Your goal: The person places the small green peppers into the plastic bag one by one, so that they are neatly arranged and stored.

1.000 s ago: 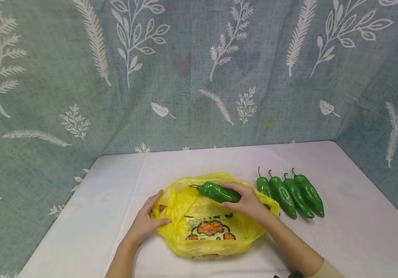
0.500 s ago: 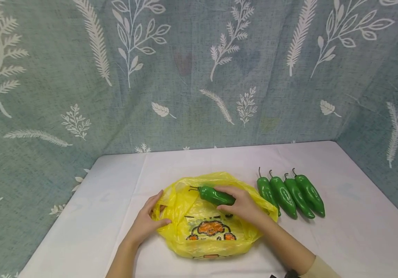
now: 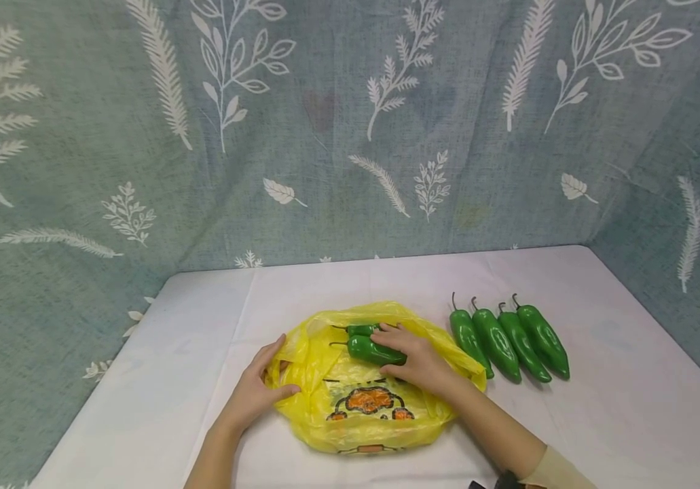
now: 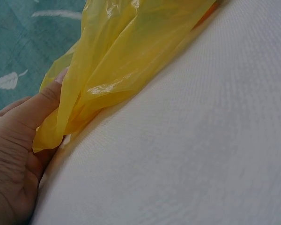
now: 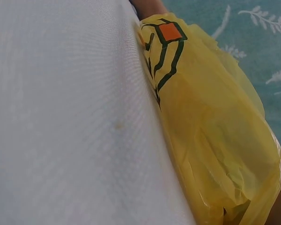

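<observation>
Sleeve (image 3: 560,472) and forearm (image 3: 496,428) of the right arm come in at the lower right, crossing the rim of the yellow bag (image 3: 316,435), low in the middle of the frame. Left of centre, the left hand (image 3: 254,390) holds the bag's edge, thumb over a fold of plastic; its other fingers are partly hidden. The right hand (image 3: 419,360), half closed inside the bag's mouth, straddles the near pepper (image 3: 369,349) with thumb and fingers and seems to grip it. The far pepper (image 3: 360,330) lies just behind it, partly under the fingers.

Two peppers show inside and four peppers (image 3: 496,343) lie outside, right of centre, so bagging looks less than half done, though folds may hide more. The bag's right rim stands between these four and its opening. White table (image 3: 203,339) surrounds everything; beyond, patterned curtain (image 3: 313,238) fills the upper frame.
</observation>
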